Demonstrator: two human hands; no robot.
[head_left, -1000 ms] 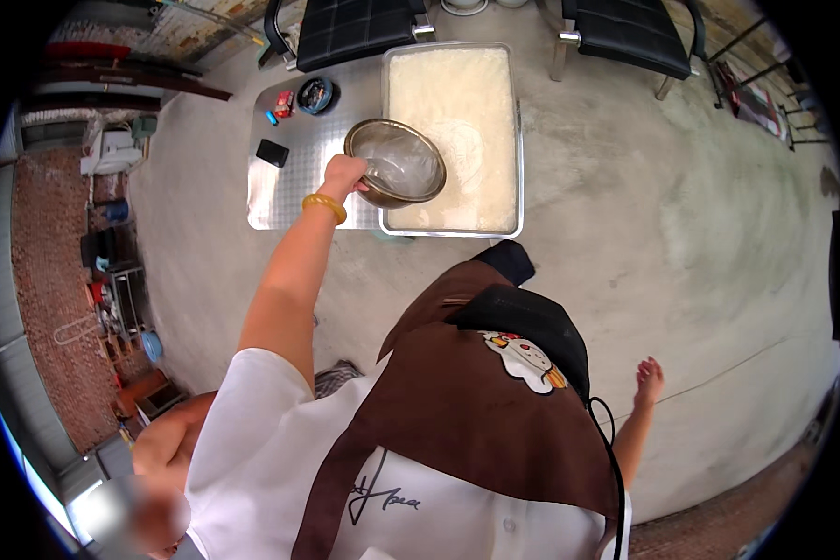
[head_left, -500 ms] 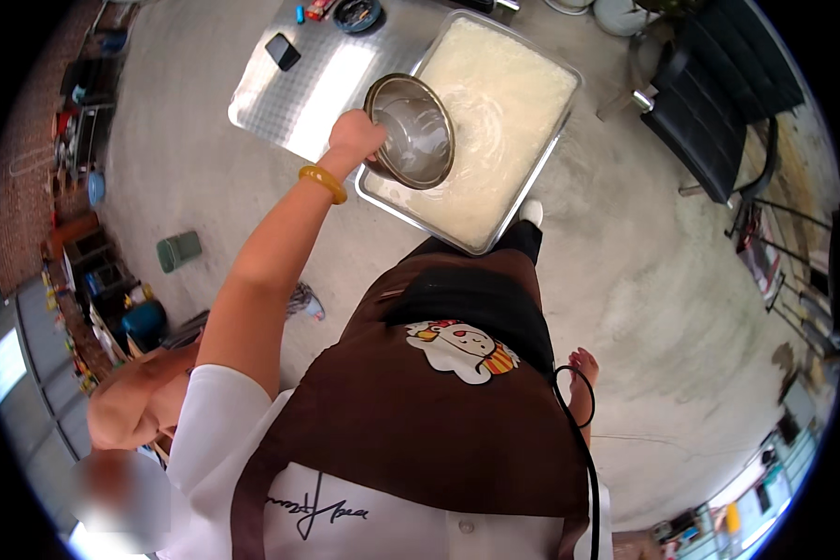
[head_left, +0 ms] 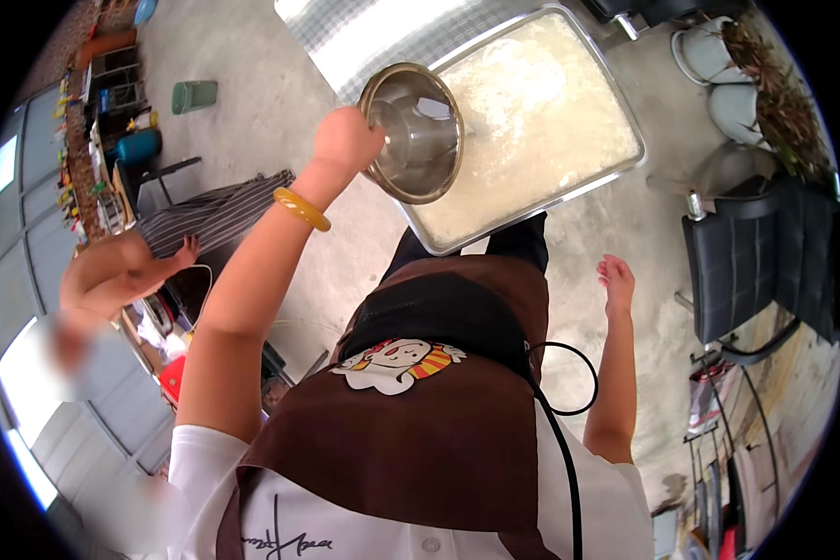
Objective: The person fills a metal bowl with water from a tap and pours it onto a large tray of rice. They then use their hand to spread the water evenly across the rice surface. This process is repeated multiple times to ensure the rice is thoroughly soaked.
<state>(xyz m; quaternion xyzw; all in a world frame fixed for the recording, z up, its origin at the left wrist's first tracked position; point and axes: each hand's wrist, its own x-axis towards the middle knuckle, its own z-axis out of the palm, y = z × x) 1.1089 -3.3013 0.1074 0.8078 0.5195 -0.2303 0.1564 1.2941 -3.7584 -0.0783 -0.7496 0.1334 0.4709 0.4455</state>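
Note:
My left hand (head_left: 347, 147) is closed on the near-left side of a round metal bowl (head_left: 409, 154). The bowl is tilted, its mouth turned up toward me, and its shiny inside holds a little clear liquid or a reflection; I cannot tell which. It hangs over the left edge of a large rectangular metal tray (head_left: 538, 209). Inside the tray lies a pale cream, wet-looking mass (head_left: 551, 131) with ripples on its surface. My right hand (head_left: 616, 278) hangs at my right side, touching nothing, its fingers loosely bent and apart.
A metal tabletop (head_left: 364, 42) adjoins the tray at the far left. Black chairs (head_left: 733, 271) and potted plants (head_left: 733, 112) stand right. A green bin (head_left: 194, 96) is on the floor at left. Another person (head_left: 112, 266) bends near cluttered shelves at left. A black cable (head_left: 569, 467) hangs down my apron.
The view has turned, so the tray and bowl appear rotated. My right arm has swung out from my side and shows more. My left hand still grips the bowl at the tray's edge.

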